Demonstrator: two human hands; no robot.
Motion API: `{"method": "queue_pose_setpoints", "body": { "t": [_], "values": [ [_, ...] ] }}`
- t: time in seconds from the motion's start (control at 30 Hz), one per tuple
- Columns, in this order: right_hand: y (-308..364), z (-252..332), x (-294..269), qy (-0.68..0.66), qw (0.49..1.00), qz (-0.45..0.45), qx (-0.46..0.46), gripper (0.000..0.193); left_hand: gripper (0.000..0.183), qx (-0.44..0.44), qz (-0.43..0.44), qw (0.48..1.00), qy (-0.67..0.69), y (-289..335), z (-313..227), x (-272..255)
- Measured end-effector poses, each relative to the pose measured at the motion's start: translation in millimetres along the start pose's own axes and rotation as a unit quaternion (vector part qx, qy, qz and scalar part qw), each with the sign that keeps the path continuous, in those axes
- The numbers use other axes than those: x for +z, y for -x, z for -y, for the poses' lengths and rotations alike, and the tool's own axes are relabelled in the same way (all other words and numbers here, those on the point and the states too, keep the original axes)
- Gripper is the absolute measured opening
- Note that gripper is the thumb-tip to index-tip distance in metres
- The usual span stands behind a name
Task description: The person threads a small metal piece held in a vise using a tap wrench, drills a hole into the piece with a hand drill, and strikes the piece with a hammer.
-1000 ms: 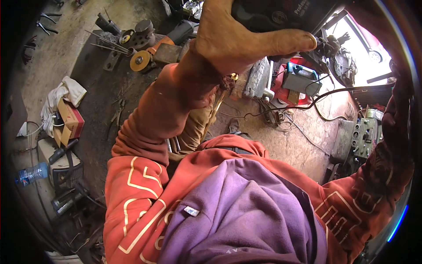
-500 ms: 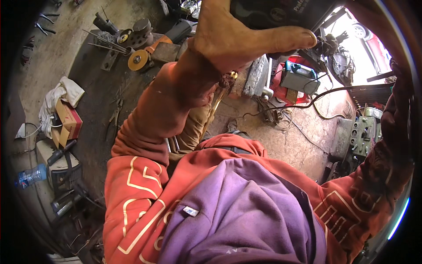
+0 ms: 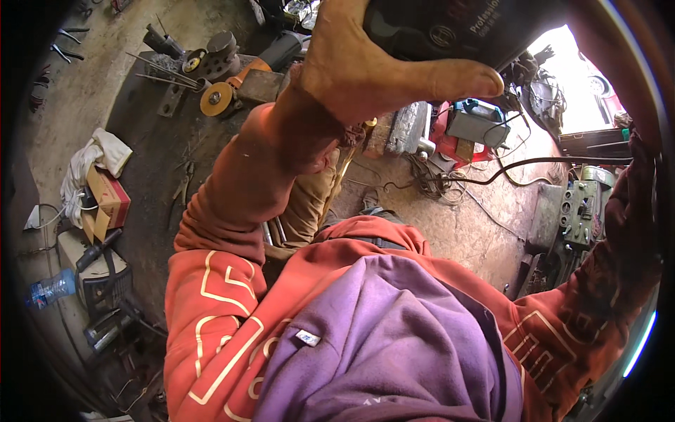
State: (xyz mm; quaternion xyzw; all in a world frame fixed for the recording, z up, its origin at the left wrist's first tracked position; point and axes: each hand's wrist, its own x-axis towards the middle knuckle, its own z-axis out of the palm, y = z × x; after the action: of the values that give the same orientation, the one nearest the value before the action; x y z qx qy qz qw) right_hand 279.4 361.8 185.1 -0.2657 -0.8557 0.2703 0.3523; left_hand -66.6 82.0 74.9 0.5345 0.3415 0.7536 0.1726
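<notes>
In the upper middle, my left hand point(image 3: 358, 67) is raised and wrapped around the dark casing of a power tool point(image 3: 443, 32), its thumb stretched along the lower side. The tool runs past the top edge, so its exact kind is hidden. My right arm point(image 3: 598, 309) rises along the right rim in a red sleeve. Beside the tool's right end, my right hand point(image 3: 608, 39) is a dark shape at the upper right rim; its fingers cannot be made out.
Below lies a dark workbench point(image 3: 151, 169) with an orange angle grinder point(image 3: 218, 98), thin rods point(image 3: 165, 72) and pliers point(image 3: 184, 181). At left are a cardboard box point(image 3: 109, 200) and a plastic bottle point(image 3: 53, 288). A black cable point(image 3: 520, 169) crosses the right side, near a grey-green machine point(image 3: 585, 207).
The left hand and the power tool have shifted slightly left, with more of the tool's casing showing. The left hand keeps its hold. The background has shifted a little too.
</notes>
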Motion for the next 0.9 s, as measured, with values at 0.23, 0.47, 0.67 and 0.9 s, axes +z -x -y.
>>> {"method": "queue_pose_setpoints", "body": {
  "t": [0.23, 0.47, 0.67, 0.9],
  "values": [
    [9, 10, -8, 0.013, 1.000, -0.011, 0.010, 0.103, 0.068, 0.114, 0.020, 0.992, -0.050, -2, 19, -9],
    [13, 18, -6, 0.008, 1.000, -0.012, 0.015, 0.105, 0.069, 0.174, 0.022, 0.983, -0.055, -3, 16, -9],
    [18, 24, 14, -0.018, 1.000, 0.011, 0.011, 0.107, 0.068, 0.211, 0.035, 0.975, -0.054, -5, 26, -7],
    [28, 57, 101, -0.160, 0.972, 0.171, -0.010, 0.109, 0.062, 0.060, 0.033, 0.977, -0.200, 11, -63, -18]
  ]
}}
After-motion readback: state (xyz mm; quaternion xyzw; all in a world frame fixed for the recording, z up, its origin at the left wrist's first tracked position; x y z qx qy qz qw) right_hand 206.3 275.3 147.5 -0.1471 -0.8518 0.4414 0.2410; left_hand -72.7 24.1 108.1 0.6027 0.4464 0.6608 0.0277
